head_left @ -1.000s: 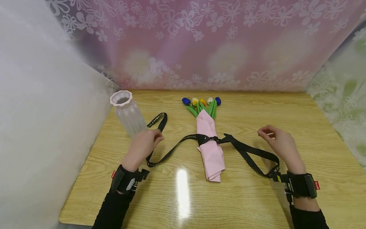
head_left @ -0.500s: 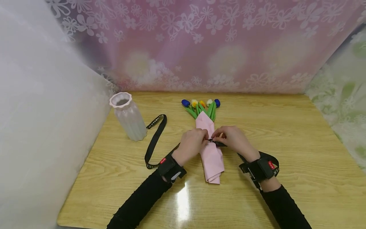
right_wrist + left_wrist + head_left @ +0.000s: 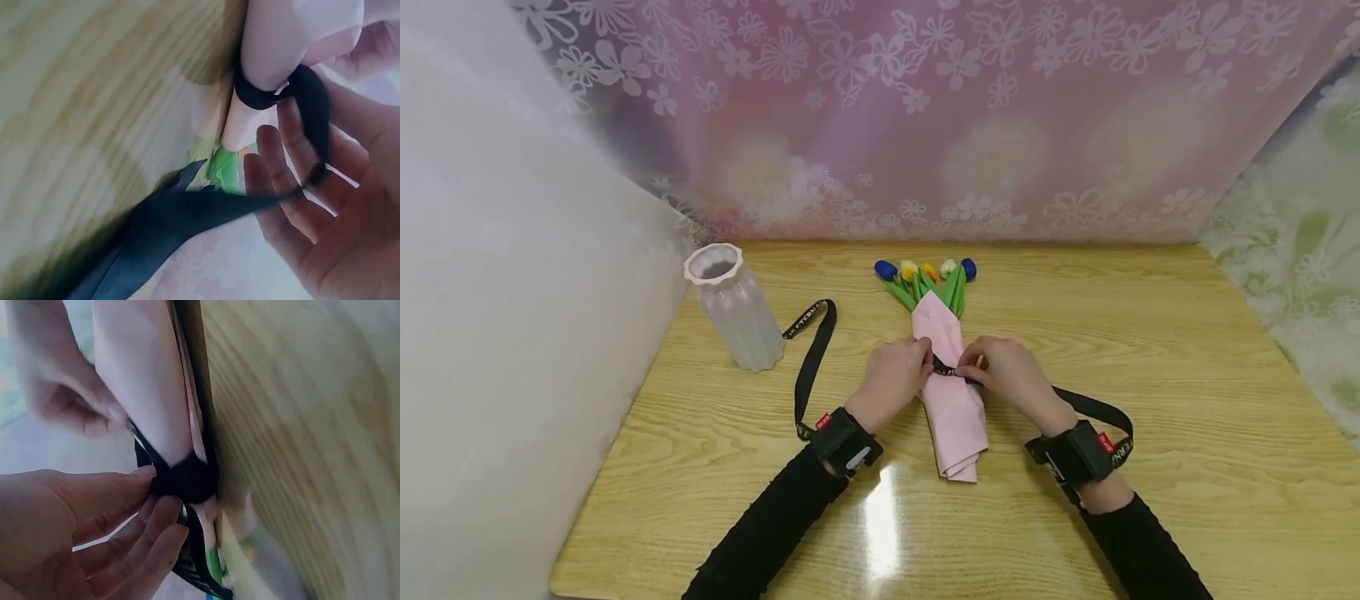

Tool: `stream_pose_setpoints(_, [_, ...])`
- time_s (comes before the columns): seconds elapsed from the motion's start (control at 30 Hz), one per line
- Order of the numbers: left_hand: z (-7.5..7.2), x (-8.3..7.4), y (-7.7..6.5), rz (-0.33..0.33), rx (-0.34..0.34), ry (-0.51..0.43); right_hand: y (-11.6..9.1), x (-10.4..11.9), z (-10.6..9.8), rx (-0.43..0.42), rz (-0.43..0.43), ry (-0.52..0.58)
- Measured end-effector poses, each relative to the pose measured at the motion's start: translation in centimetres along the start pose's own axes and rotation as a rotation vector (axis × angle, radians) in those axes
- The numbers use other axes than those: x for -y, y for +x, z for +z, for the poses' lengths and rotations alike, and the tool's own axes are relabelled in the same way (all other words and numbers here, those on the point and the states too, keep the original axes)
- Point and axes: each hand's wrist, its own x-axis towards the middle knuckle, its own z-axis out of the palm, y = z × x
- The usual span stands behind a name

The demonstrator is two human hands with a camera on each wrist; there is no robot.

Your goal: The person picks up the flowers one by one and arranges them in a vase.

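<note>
In the head view, a bundle of tulips [image 3: 955, 297] with blue, yellow, orange and white heads lies wrapped in pink paper [image 3: 957, 425]. A black ribbon [image 3: 815, 367] with pale lettering crosses the middle of the wrap. My left hand [image 3: 891, 377] pinches the ribbon at the left of the wrap, and the left wrist view shows thumb and fingertips [image 3: 164, 509] on the dark band [image 3: 190, 481]. From the right side, my right hand [image 3: 1017, 375] pinches the ribbon near the crossing. The right wrist view has the ribbon [image 3: 315, 119] running over its fingers.
A ribbed vase [image 3: 737, 317] with a pale pink scalloped rim stands at the left, one ribbon end beside it. Ribbon loops trail on the wooden table [image 3: 1187, 350] both sides. A pink floral curtain [image 3: 880, 167] hangs behind and a white wall [image 3: 550, 317] is at left.
Both hands have come inward from the two sides to the wrapped bundle and now pinch the ribbon. Over the last half second the left hand has shifted slightly left.
</note>
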Motion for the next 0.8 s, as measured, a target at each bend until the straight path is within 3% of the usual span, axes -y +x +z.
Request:
stream_pose_setpoints(0.2, [-0.3,1.9,-0.9,-0.064,-0.048,0.012,-1.2,-1.6,-0.6,-0.023,0.050,-0.004])
stream_pose_setpoints(0.43, [-0.9,2.4,-1.3,-0.102,-0.003,-0.045,-2.0,-2.3,-0.9,-0.086,0.061,0.031])
stream_pose_setpoints(0.53, [-1.4,1.4,-0.6,-0.078,-0.044,-0.108,-1.5,-1.6,-1.0,-0.132,0.035,0.073])
stream_pose_setpoints(0.63, [-1.7,0.3,0.3,0.003,-0.084,-0.124,-1.0,-0.9,-0.9,-0.131,-0.014,0.100])
stream_pose_setpoints(0.8, [-1.5,-1.0,1.6,0.086,-0.009,-0.067,-0.5,0.1,-0.3,-0.091,-0.080,0.058])
